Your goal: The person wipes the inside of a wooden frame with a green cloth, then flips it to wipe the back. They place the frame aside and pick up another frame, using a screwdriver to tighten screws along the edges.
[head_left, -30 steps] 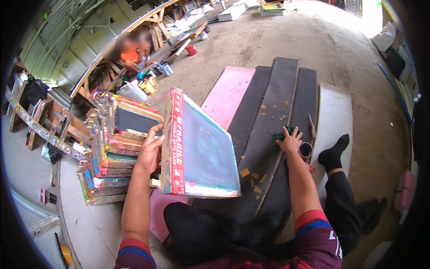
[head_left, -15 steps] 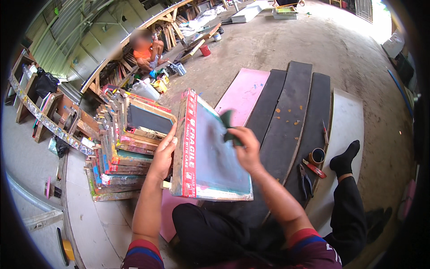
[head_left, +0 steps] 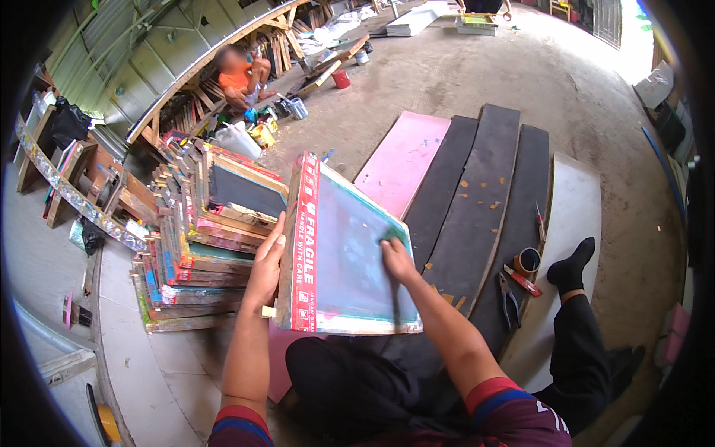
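Note:
A screen-printing frame [head_left: 350, 253] with a bluish mesh is tilted up above my lap. Red and white printed tape covers its left side. My left hand [head_left: 267, 267] grips that left side from outside, fingers partly hidden behind the wood. My right hand [head_left: 399, 261] is closed on a dark green cloth [head_left: 393, 235], pressed against the mesh near the frame's upper right corner. A dark streak lies on the mesh below the right hand.
Left of me rises a stack of similar frames [head_left: 201, 287]. Dark boards [head_left: 477, 186] and a pink board [head_left: 406, 160] lie ahead. Pliers [head_left: 509, 299], a red cutter [head_left: 523, 280] and a cup [head_left: 527, 260] sit by my foot. A person in orange [head_left: 237, 78] sits farther off.
My right hand has moved slightly down and left. The cloth, blurred and sticking up before, is now bunched under the fingers on the mesh. My left hand keeps its grip on the frame.

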{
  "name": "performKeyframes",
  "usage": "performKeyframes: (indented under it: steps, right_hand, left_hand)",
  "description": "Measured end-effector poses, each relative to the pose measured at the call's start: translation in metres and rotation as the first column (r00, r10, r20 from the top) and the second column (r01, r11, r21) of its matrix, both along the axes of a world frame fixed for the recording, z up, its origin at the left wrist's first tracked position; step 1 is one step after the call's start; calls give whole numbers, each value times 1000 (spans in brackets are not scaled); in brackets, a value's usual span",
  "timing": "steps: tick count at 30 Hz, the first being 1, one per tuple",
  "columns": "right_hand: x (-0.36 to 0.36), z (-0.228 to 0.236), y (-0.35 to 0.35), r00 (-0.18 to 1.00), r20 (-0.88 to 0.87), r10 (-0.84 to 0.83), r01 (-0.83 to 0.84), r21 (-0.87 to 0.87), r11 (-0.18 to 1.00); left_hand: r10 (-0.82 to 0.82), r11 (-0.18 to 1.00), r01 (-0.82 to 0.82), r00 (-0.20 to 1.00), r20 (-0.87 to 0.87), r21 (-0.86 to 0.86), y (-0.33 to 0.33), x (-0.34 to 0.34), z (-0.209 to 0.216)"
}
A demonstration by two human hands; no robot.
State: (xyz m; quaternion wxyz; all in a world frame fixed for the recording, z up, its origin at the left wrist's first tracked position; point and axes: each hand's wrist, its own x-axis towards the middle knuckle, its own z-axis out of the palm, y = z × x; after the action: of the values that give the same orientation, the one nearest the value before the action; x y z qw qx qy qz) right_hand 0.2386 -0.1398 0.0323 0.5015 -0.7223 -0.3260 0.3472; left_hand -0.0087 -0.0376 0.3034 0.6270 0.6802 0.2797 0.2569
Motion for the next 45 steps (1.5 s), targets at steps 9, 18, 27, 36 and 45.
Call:
performKeyframes:
  steps: [9,18,27,36,45]
  right_hand:
    - [21,25,61,991,130,-42,-4,337,942]
    - [-108,28,-81,977,164,139,-157,100,983]
    - [-141,-3,-177,977,207,43,-77,157,985]
    - [-157,104,-147,884,449,133,-361,473,803]
    - [-31,-46,-168,996,59,-66,74,-142,987]
  left_hand:
    - [10,990,-1,998,-65,144,7,3,-6]
    - [86,967,-56,990,-111,250,21,-35,-18]
    - [22,984,-19,1000,-16,177,30,-28,-30]
    - [31,945,5,994,-105,327,20,-9,-19]
    - [54,953,-26,995,-84,302,20,-5,-26]
